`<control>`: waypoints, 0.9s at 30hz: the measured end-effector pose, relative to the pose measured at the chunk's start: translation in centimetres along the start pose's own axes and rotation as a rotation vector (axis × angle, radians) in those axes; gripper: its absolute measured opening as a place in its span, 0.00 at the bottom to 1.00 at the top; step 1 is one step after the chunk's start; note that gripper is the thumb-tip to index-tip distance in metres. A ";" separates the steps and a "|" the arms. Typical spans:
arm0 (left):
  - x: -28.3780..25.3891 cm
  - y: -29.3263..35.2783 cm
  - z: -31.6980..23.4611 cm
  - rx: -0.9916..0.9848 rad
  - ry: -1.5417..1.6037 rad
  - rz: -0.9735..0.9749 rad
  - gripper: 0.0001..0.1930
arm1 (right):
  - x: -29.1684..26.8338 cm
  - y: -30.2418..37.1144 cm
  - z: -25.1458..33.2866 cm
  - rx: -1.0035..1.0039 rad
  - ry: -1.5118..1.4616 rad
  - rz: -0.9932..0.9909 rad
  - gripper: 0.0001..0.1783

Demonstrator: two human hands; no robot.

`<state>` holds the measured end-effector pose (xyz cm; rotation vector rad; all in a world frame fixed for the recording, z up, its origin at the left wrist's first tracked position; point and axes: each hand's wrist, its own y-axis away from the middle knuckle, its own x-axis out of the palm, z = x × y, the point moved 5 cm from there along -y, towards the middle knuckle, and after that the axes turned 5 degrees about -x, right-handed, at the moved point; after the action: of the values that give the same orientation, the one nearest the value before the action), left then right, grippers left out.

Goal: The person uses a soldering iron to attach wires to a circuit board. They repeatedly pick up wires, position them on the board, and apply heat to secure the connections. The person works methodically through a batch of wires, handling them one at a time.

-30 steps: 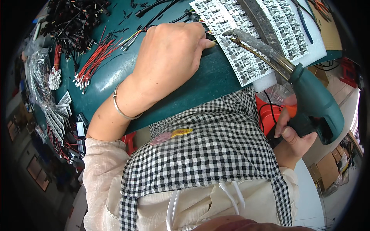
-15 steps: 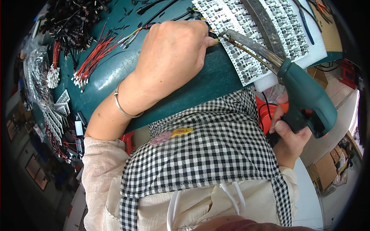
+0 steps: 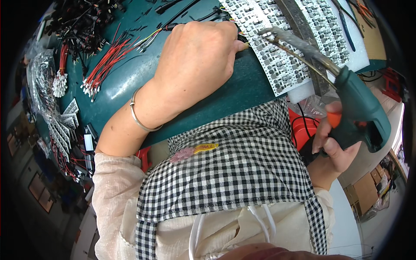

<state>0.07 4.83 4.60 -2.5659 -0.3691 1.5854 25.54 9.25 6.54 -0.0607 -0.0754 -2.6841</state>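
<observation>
My left hand [image 3: 197, 65] is closed in a pinch at the left edge of a white circuit board panel [image 3: 277, 71] covered with small parts. What its fingertips hold is hidden behind the hand; thin coloured wires show just beyond it. In my right hand [image 3: 336, 151] is a green soldering gun [image 3: 362, 104], its handle gripped and a finger at the orange trigger. The gun's metal tip and thin feed tube hang over the panel, a short way right of my left fingers.
A dark metal bar [image 3: 299, 32] lies across the panels, which rest on white foam [image 3: 359, 56]. Pliers with dark handles [image 3: 346, 32] lie to the right. On the green table [image 3: 125, 82] at left are red wires with white connectors [image 3: 104, 69] and a heap of black cables [image 3: 82, 21].
The soldering gun has moved right and slightly up, its tip drawing away from my left fingertips. My left hand has shifted only slightly to the right.
</observation>
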 end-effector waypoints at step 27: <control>0.2 0.0 -0.1 -0.006 0.136 0.013 0.06 | -0.4 1.1 0.2 -0.017 0.025 -0.060 0.39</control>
<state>0.22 4.86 4.42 -2.6672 -0.3452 1.4059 26.39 8.48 6.74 -0.0312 -0.0474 -2.7451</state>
